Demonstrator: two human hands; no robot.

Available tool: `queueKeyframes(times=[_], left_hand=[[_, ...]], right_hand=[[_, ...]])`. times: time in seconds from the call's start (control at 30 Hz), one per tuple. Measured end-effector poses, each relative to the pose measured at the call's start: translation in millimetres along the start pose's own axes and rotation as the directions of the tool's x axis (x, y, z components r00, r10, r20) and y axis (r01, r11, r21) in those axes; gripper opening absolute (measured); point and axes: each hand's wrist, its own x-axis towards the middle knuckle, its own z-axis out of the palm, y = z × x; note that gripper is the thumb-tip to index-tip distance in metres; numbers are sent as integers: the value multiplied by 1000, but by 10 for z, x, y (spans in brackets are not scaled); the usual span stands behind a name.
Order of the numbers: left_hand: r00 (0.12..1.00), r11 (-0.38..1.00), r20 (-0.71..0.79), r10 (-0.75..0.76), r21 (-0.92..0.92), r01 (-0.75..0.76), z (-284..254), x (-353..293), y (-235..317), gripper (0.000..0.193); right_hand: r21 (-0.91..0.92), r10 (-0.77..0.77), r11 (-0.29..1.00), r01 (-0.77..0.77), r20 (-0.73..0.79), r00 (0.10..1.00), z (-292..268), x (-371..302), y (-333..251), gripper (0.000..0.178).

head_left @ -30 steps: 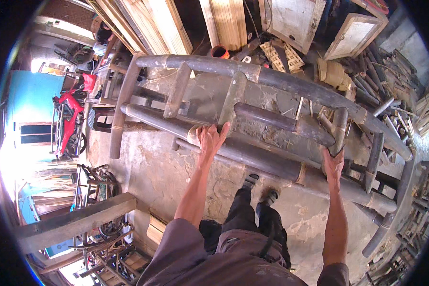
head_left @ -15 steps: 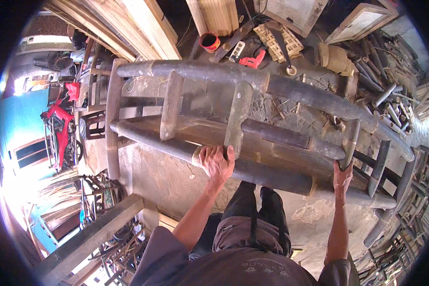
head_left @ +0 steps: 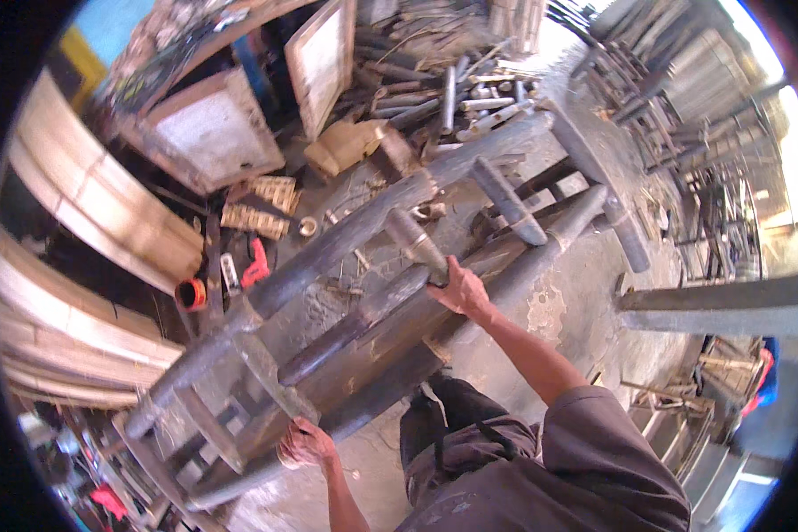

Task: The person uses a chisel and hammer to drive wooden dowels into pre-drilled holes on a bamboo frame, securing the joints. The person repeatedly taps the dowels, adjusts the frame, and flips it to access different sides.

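Note:
A long dark bamboo bench (head_left: 341,232) with rounded poles and short flat-sided posts stretches before me, slanting from lower left to upper right. My left hand (head_left: 307,443) is closed round the near end of one post (head_left: 270,374), where it meets the front pole. Farther right, my right hand (head_left: 461,289) grips the near end of another post (head_left: 414,239), beside the inner rail (head_left: 355,324). A brown plank (head_left: 377,355) lies between the rails. Parts of both hands' fingers are hidden behind the posts.
Pale split-bamboo bundles (head_left: 89,204) lean at the left. A red power tool (head_left: 255,262), a red tin (head_left: 190,294) and a woven piece (head_left: 259,208) lie beyond the bench. Cut bamboo lengths (head_left: 470,102) are heaped at the back. A concrete post (head_left: 718,309) juts in from the right.
The view has swung to the right, so the bench now slants across it and more of its right end shows. Both hands still grip the same posts.

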Motion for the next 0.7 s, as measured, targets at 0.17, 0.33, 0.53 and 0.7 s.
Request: queueKeyframes(times=[0.17,0.33,0.53,0.7], left_hand=[[998,998,-11,-55,-13,55,81,-31,-109,47],[982,986,96,-165,43,161,195,64,-164,51],[984,995,152,-89,54,81,409,244,-300,49],[998,1000,-57,-6,-13,5,607,169,-631,43]], right_hand=[[35,-42,998,43,-21,999,-10,-53,-14,65],[86,-68,994,68,-7,998,-36,-46,-61,67],[80,-297,929,360,-419,858,321,-112,203,65],[106,-512,688,718,-629,585,150,-1267,849,47]])
